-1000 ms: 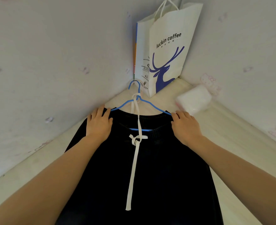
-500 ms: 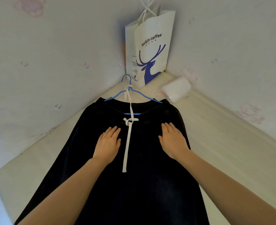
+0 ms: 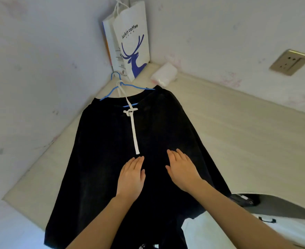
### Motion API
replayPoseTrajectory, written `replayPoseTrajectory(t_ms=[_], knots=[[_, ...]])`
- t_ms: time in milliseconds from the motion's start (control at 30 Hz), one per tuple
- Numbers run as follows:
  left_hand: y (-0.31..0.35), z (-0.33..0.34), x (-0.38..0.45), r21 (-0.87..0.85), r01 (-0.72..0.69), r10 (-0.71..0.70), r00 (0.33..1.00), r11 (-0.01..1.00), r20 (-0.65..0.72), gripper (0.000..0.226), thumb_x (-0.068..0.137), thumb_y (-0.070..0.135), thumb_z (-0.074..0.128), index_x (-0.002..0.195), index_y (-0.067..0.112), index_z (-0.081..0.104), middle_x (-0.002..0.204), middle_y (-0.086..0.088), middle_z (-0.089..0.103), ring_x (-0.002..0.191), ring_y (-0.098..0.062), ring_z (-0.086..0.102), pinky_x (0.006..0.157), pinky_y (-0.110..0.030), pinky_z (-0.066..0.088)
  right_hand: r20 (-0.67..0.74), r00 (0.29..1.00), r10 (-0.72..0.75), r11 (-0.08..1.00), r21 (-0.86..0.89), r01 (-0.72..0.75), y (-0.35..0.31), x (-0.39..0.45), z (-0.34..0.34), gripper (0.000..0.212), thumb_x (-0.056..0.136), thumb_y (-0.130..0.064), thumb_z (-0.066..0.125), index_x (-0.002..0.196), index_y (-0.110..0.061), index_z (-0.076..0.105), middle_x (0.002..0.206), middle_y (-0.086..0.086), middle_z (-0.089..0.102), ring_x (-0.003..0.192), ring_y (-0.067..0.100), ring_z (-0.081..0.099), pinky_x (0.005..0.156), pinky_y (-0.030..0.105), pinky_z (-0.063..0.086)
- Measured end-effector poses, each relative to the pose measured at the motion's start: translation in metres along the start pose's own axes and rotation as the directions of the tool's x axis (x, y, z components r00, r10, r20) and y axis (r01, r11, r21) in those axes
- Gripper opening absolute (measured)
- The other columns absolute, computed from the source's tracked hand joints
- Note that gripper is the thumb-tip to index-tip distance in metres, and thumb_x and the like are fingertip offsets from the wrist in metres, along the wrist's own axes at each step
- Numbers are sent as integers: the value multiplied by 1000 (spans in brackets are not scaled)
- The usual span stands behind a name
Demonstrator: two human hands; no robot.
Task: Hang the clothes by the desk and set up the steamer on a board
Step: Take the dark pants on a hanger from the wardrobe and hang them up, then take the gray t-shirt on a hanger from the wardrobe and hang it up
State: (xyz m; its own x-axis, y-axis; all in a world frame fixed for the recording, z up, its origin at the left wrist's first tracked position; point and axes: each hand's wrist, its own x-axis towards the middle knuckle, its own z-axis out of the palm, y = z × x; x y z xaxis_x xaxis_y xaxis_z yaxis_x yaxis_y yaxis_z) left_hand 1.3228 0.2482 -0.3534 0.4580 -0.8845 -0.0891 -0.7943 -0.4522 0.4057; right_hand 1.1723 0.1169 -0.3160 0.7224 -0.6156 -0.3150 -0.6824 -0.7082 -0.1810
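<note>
A black garment (image 3: 101, 159) with a white drawstring (image 3: 134, 133) lies flat on the pale desk (image 3: 246, 141), its waist on a blue hanger (image 3: 120, 87) that points toward the corner. My left hand (image 3: 131, 178) rests palm-down on the cloth just below the drawstring's end, fingers together and holding nothing. My right hand (image 3: 182, 169) lies flat on the cloth beside it, a little farther up. The garment's lower part hangs over the desk's near edge. No steamer is in view.
A white paper bag with a blue deer print (image 3: 130, 44) stands in the wall corner. A white plastic packet (image 3: 164, 74) lies beside it. A wall socket (image 3: 290, 62) sits at the right. A dark object (image 3: 245, 200) shows below the desk edge.
Both hands slid down the garment from the waistband near the hanger to below the drawstring's end, staying flat on the cloth. The view pulled back, showing the desk's edge.
</note>
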Motion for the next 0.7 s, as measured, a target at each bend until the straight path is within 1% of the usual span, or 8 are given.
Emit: replayPoseTrajectory(t_ms=[67,167,267,400,533,700], knots=[[6,0,-14,16,-59,59,998,998,-6,47,94,26,54,139,17,46,137,1,54,134,-17,43,112,-35,34,-25,999,45,999,21,-44,-7,-27,8,59,101,-37,32,150,-9,17,152,9,32,145,27,19,117,40,20],[18,-3,-34,90,-177,178,984,980,-3,46,91,26,58,135,15,52,130,0,60,128,-20,50,106,-39,42,-55,992,115,993,36,-113,-15,-69,18,58,101,-38,31,150,-9,19,152,9,34,144,27,20,117,40,19],[34,-6,-54,146,-290,294,956,946,-4,45,90,27,59,133,14,55,126,-1,63,126,-22,52,103,-42,45,-89,974,207,977,67,-202,-21,-109,25,57,101,-38,32,150,-10,21,152,8,34,145,26,20,117,39,18],[64,-4,-79,142,-411,416,909,900,-7,44,87,26,64,129,13,58,121,-2,65,121,-23,55,101,-42,47,-131,927,350,932,146,-331,-22,-158,30,57,101,-40,34,149,-11,23,152,6,34,145,25,19,118,39,16],[102,2,-104,116,-544,545,838,831,28,43,85,26,67,126,13,61,118,-2,67,118,-23,58,97,-42,50,-170,850,498,861,215,-461,-13,-209,31,56,101,-40,32,149,-14,22,154,4,30,146,23,16,118,36,12],[151,15,-132,100,-703,698,711,704,81,43,82,26,71,122,11,63,115,-5,69,113,-25,62,94,-40,52,-187,749,636,765,280,-580,-3,-278,40,56,102,-41,31,149,-14,19,156,4,24,147,24,12,119,38,11]])
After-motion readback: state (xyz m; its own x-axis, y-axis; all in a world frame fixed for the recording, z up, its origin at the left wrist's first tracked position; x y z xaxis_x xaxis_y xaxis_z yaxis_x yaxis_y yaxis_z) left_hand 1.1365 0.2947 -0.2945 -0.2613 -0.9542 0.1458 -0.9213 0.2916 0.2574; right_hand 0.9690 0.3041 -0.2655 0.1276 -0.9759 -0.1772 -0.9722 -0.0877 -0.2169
